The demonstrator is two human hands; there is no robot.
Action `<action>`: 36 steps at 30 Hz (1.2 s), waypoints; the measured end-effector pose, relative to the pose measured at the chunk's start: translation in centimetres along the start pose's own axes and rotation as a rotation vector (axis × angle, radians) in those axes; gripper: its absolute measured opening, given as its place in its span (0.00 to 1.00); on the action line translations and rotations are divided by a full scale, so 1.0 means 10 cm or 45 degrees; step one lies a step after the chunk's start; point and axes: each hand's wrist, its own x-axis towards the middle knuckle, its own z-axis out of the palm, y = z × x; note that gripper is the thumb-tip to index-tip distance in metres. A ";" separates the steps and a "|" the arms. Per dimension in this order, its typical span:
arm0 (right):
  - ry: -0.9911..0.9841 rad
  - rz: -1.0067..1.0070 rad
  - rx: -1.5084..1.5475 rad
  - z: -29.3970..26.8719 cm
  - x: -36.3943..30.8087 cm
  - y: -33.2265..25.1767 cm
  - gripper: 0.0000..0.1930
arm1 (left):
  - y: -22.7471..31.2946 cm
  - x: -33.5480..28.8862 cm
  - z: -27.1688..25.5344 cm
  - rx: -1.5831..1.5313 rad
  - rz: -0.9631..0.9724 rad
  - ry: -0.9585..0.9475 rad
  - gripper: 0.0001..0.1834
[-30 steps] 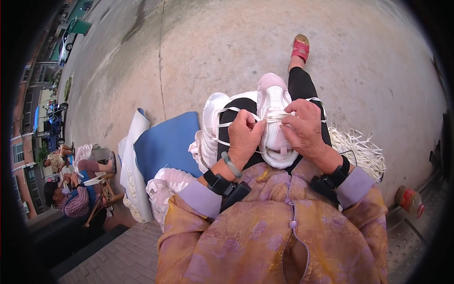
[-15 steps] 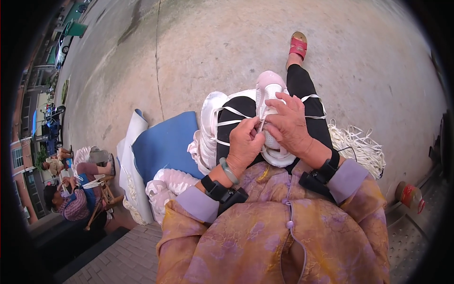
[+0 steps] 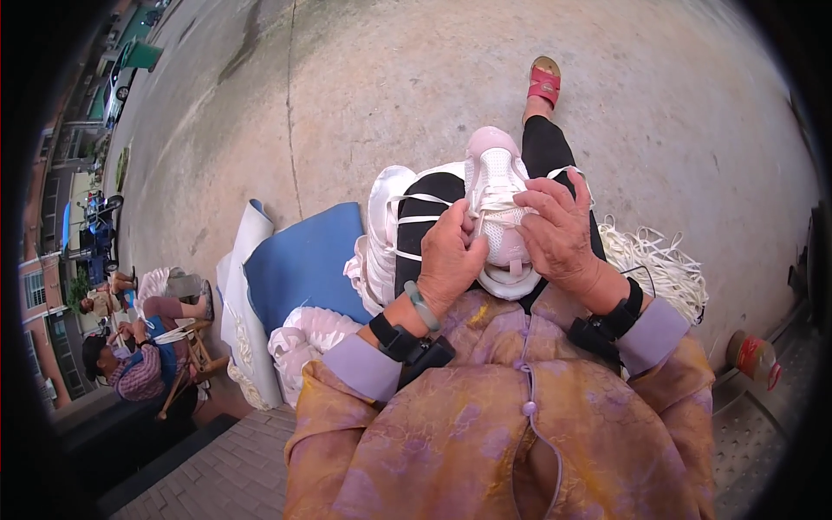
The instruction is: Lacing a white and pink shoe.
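A pink and white sneaker [image 3: 495, 149] rests on my lap, its toe pointing away from me. A white shoelace [image 3: 496, 201] crosses its tongue in several rows, and loose lace loops hang over both thighs. My left hand [image 3: 452, 258] is closed, thumb and forefinger pinching the lace at the left eyelet edge. On the right eyelet edge, my right hand [image 3: 563, 234] pinches the lace between thumb and fingertips, the other fingers raised and bent. The fingertips partly hide what they grip.
More pink and white shoe pieces [image 3: 386, 234] are stacked at my left thigh, with others [image 3: 312, 340] beside a blue sheet [image 3: 308, 260]. White laces [image 3: 654, 269] lie heaped at my right, near a bottle [image 3: 752, 360]. A seated person [image 3: 143, 364] works at far left.
Both hands have moved apart, from close together over the tongue to opposite sides of the sneaker. The crossed lace rows and the heel now show more fully.
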 end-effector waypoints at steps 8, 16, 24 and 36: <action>-0.042 0.760 -0.269 -1.10 -2.18 1.12 0.05 | 0.10 0.02 -0.07 0.275 0.063 -0.017 0.25; -0.459 0.585 -0.271 -0.87 -1.73 0.79 0.11 | 0.28 0.16 -0.12 0.642 0.491 0.068 0.16; -0.210 0.231 -0.001 -0.45 -0.67 0.40 0.20 | 0.17 0.33 -0.08 0.685 0.677 0.047 0.07; -0.365 0.193 0.111 -0.18 -0.41 0.24 0.19 | 0.17 0.48 -0.42 -0.129 0.050 -0.496 0.09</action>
